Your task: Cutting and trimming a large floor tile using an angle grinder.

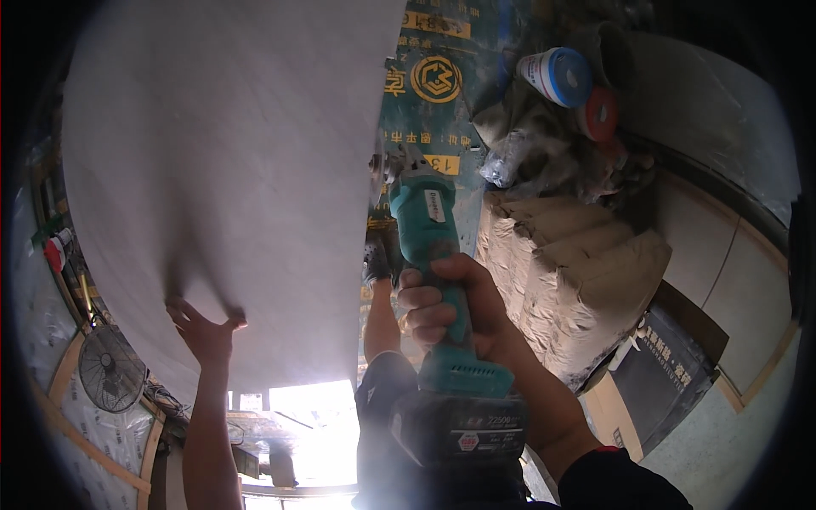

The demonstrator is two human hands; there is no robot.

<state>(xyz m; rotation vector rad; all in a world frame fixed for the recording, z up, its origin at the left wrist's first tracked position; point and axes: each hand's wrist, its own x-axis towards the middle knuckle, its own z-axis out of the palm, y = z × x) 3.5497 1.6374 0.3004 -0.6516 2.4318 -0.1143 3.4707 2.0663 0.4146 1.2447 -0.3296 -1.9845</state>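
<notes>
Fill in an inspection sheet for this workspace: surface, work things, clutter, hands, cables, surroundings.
Surface: pale grey panel; green printed sheet beyond its right edge.
Work things: green angle grinder, battery pack attached, head near the panel's right edge; contact unclear.
Clutter: blue-lidded tub, red lid, crumpled clear plastic, brown-wrapped stack at right.
Hands: left hand spread against the panel's lower part; right hand grips the grinder's handle.
Cables: none made out for certain.
Surroundings: fan at left, dark carton at right, bright opening below.
</notes>
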